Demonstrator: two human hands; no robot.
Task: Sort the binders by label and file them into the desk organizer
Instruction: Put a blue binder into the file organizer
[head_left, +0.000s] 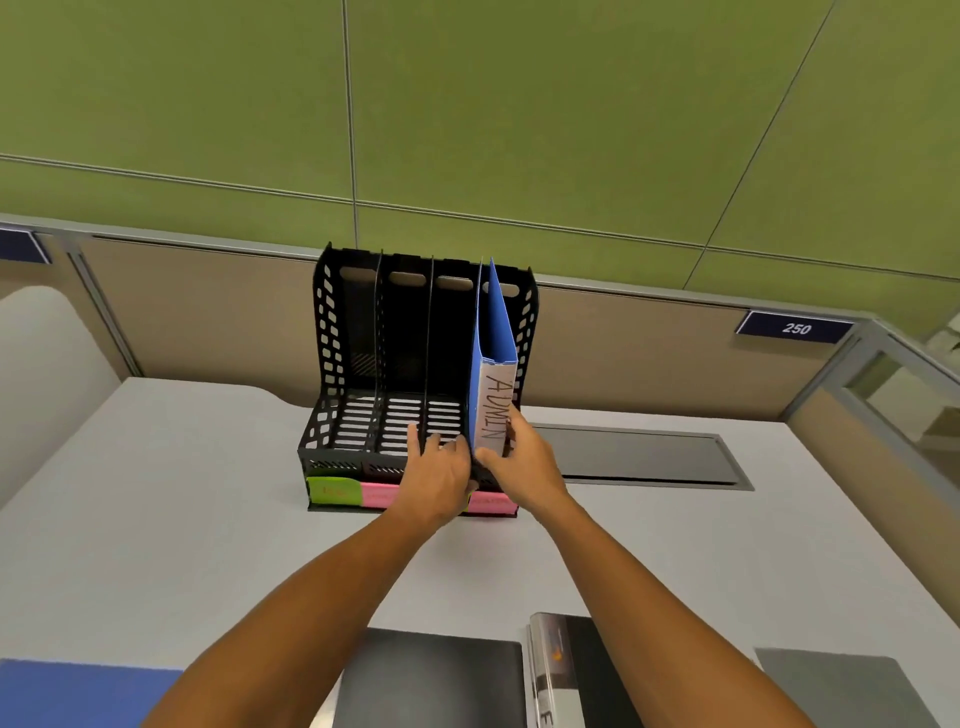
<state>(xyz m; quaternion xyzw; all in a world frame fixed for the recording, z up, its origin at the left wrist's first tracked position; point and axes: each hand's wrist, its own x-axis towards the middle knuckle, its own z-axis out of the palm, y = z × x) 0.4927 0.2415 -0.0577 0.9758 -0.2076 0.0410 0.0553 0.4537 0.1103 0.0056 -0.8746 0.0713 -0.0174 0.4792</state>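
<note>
A black desk organizer (358, 364) with several slots stands at the back of the desk, with green and pink labels along its front. A blue binder (493, 332) marked ADMIN on its white spine stands upright in the rightmost slot. My right hand (524, 462) holds the lower end of the binder's spine, thumb on one side and fingers on the other. My left hand (441, 478) rests on the organizer's front edge just left of the binder, fingers reaching over into the slot beside it. The other slots hold nothing.
Near the desk's front edge lie a blue binder (78, 691), a black binder (431, 680), a black binder with a clear spine pocket (556, 670) and a grey folder (841, 686). A recessed cable hatch (644, 457) sits right of the organizer. Partition walls close the back.
</note>
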